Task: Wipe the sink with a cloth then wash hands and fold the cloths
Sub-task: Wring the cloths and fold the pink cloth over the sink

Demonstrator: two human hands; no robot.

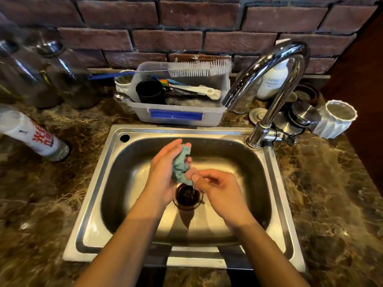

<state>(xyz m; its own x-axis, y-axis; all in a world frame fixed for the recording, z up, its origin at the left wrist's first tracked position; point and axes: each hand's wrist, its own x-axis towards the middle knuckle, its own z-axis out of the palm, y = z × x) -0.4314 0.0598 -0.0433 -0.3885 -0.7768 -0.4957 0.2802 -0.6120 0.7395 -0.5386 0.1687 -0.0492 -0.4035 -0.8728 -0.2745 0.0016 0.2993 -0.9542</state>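
A bunched teal cloth [180, 165] is clenched in the left hand [163, 168] and pinched by the right hand [217, 186] above the sink [93, 183] drain [187, 196], where a slipped wet grip could drop it.

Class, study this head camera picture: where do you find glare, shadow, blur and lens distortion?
Head view: glare streaks the chrome faucet and the sink wall; the arms cast shadows on the basin floor; the glass jars at far left are smeared and blurred; wide-angle distortion bows the brick wall courses.
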